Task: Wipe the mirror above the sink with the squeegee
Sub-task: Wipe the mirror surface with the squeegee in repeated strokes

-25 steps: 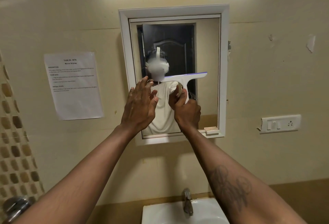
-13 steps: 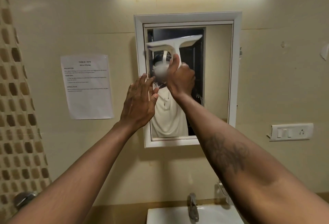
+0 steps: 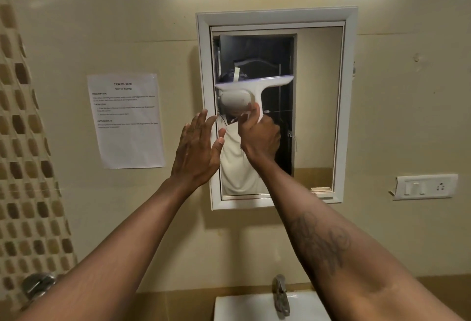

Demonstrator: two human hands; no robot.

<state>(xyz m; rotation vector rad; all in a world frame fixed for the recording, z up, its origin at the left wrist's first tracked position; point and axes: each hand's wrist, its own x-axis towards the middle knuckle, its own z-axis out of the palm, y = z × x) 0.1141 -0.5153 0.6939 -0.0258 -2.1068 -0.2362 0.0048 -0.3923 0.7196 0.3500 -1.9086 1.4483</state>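
Right hand [image 3: 258, 137] holds the squeegee [image 3: 254, 85] by its handle: grip closed round the white plastic stem, thumb up along it, blade above the fist. The blade's long axis runs near level across the mirror [image 3: 316, 106], right end a touch higher. Its left end sits at the inner edge of the white frame [image 3: 276, 18]. Its right end stops short of the glass's right side, so a strip there lies outside this pass. The blade is at about mid-height on the glass; whether its edge lies fully flat cannot be told from this angle. Judgement: a downward pull is the step in hand, and it turns on the blade lying straight above the grip, with glass to cover below it down to the bottom rail. Left hand [image 3: 197, 147] is open, fingers straight, raised just beside the right, in front of the frame's left rail, holding nothing; contact with the frame is unclear. Materials: squeegee is smooth moulded plastic, T-shaped, with a thin purplish top edge; mirror is flat, glossy, taller than wide. Sink [image 3: 244, 308] is glazed white, directly below, with a metal tap [image 3: 280, 295]. Printed notice [image 3: 126, 120] on the painted wall at left, mosaic tiles [image 3: 23, 142] far left, switch plate [image 3: 424, 187] at right.
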